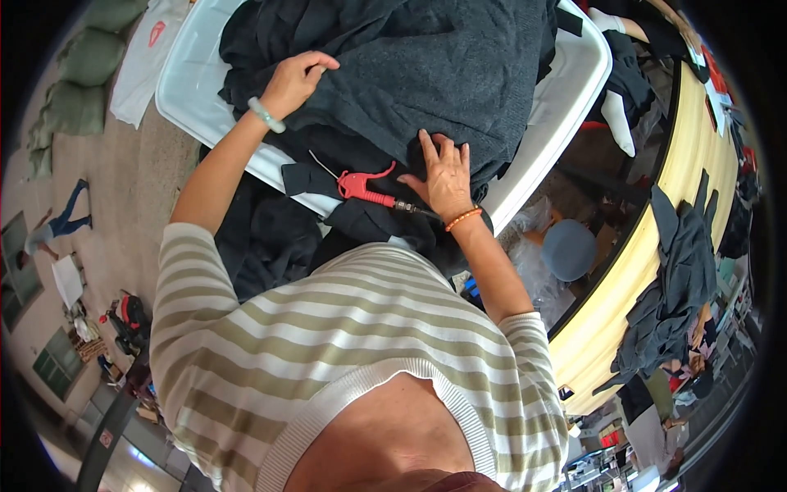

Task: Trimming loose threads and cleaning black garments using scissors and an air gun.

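Note:
A dark grey knit garment point(426, 78) lies heaped over a white plastic tub in front of me. My left hand point(293, 86), with a pale bangle on the wrist, is closed in a pinch at a fold on the garment's left side. Spread fingers of my right hand point(447, 174) lie flat on the garment's near edge; an orange bead bracelet circles that wrist. Just left of my right hand, a red air blow gun point(365, 187) with a thin metal nozzle rests on dark cloth at the tub's near rim, its hose passing under that hand.
The white tub point(566, 90) has raised rims on both sides. A pale wooden table point(611, 324) curves along the right, with dark garments point(668, 279) on it. Beneath it are a round blue-grey stool point(570, 249) and clear plastic. Several people are nearby; green sacks point(86, 61) stand far left.

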A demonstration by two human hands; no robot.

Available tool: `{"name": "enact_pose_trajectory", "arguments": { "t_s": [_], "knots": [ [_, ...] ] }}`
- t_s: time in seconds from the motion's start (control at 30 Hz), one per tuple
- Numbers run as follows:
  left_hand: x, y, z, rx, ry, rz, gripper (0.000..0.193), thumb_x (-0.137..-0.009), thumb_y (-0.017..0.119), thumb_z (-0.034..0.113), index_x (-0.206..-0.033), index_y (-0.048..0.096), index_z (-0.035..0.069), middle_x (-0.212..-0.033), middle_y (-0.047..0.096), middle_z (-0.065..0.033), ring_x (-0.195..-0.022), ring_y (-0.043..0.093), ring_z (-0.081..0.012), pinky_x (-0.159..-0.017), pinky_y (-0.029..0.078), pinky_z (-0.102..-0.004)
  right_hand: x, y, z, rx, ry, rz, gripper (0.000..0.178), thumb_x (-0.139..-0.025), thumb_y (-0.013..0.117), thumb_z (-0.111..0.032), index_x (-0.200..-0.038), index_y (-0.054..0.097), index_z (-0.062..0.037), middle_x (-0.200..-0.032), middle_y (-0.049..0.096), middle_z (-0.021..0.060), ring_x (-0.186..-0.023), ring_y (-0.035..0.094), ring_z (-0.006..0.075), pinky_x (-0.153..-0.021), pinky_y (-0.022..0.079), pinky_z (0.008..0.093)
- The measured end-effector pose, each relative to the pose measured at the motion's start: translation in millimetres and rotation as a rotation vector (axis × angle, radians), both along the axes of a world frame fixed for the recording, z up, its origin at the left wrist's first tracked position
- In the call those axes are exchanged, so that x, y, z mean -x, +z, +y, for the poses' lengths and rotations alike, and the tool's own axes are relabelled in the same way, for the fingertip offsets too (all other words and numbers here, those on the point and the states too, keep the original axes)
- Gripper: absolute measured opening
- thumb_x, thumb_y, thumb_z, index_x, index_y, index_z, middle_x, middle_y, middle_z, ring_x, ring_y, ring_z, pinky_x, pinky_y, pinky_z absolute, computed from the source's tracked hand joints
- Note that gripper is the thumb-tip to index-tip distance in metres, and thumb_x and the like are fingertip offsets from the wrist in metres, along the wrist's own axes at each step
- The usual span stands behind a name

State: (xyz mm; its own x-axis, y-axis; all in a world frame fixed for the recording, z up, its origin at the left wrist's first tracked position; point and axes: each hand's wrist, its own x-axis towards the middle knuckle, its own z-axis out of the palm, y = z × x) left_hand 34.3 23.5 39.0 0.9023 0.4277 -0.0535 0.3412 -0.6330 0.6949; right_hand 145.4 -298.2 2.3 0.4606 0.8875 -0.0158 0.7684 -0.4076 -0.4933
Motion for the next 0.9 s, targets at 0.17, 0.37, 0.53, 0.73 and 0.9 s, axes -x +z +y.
{"name": "enact_pose_trajectory", "arguments": {
  "t_s": [0.17,0.37,0.53,0.73,0.9],
  "knots": [
    [-6.0,-23.0,-33.8,-0.435,0.015,-0.058,0.023,-0.085,0.056,0.002,-0.101,0.071,0.009,-0.098,0.066,-0.0071,-0.099,0.061,-0.0249,-0.086,0.044,-0.0355,19.5,-20.6,16.7,0.072,-0.090,-0.211,0.054,-0.085,0.060,-0.017,-0.137,0.050,-0.0065,-0.123,0.051,0.0176,-0.110,0.053,0.0326,-0.107,0.034,0.0537],
    [45.2,-17.0,-65.2,-0.495,-0.440,-0.099,0.069,-0.080,0.068,0.046,-0.137,0.051,0.013,-0.147,0.040,-0.0169,-0.135,0.038,-0.0335,-0.111,0.023,-0.0507,-41.4,10.3,-11.0,-0.076,0.000,0.348,0.054,-0.071,0.053,0.006,-0.124,0.062,-0.0059,-0.105,0.067,0.0142,-0.097,0.065,0.0334,-0.088,0.049,0.0381],
    [55.0,-30.9,-70.3,-0.544,-0.243,-0.103,0.061,-0.070,0.065,-0.001,-0.129,0.057,0.012,-0.133,0.052,-0.0141,-0.126,0.048,-0.0326,-0.106,0.034,-0.0470,-90.0,83.2,-40.3,-0.201,-0.147,0.802,0.049,-0.077,0.049,0.013,-0.121,0.065,0.0006,-0.111,0.070,0.0113,-0.103,0.063,0.0151,-0.091,0.047,0.0256],
    [28.2,5.3,-72.1,-0.352,-0.132,-0.206,0.050,-0.076,0.065,-0.001,-0.125,0.058,0.007,-0.123,0.056,-0.0141,-0.114,0.054,-0.0350,-0.099,0.041,-0.0439,-136.4,145.4,-71.5,-0.377,-0.323,0.864,0.017,-0.095,0.061,-0.005,-0.107,0.069,0.0037,-0.091,0.069,0.0022,-0.081,0.059,0.0047,-0.072,0.048,0.0198],
    [1.9,11.1,-122.3,-0.372,-0.329,-0.396,0.065,-0.076,0.078,0.022,-0.132,0.050,0.006,-0.134,0.048,-0.0159,-0.123,0.048,-0.0364,-0.105,0.037,-0.0510,-135.6,173.6,-61.5,-0.308,-0.283,0.760,0.018,-0.092,0.068,-0.013,-0.084,0.068,0.0026,-0.071,0.061,-0.0033,-0.066,0.052,0.0025,-0.059,0.043,0.0204]
  ]
}}
